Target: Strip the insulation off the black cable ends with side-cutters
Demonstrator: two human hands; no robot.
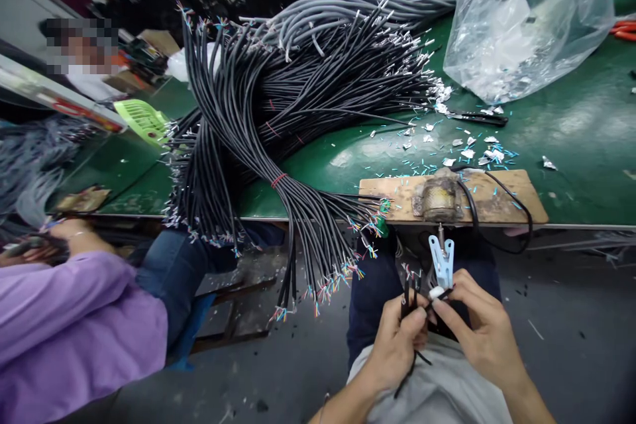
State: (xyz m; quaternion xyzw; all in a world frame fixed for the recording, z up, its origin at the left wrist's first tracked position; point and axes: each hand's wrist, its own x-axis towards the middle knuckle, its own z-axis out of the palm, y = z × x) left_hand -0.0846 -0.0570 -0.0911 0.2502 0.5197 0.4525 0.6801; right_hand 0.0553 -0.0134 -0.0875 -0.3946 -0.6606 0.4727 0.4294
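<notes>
Over my lap, my left hand [395,348] is closed round several short black cables [410,291] with thin stripped wire ends pointing up. My right hand [481,328] pinches a dark cable end, partly hidden by the fingers, beside a small white piece [436,292]. Both hands nearly meet there. Just above them, a light-blue clothespin [442,258] hangs from the metal shaft of a small motor-like housing [437,197]. That housing sits on a wooden board [511,195] at the table's front edge.
Bundled black cables [278,179] lie across the green table [586,159], some ends overhanging its edge. Grey cables [348,6] are behind. A clear plastic bag [531,33], a black cutter [479,118] and scraps lie right. A co-worker in a purple sleeve [84,324] sits left; another person stands opposite.
</notes>
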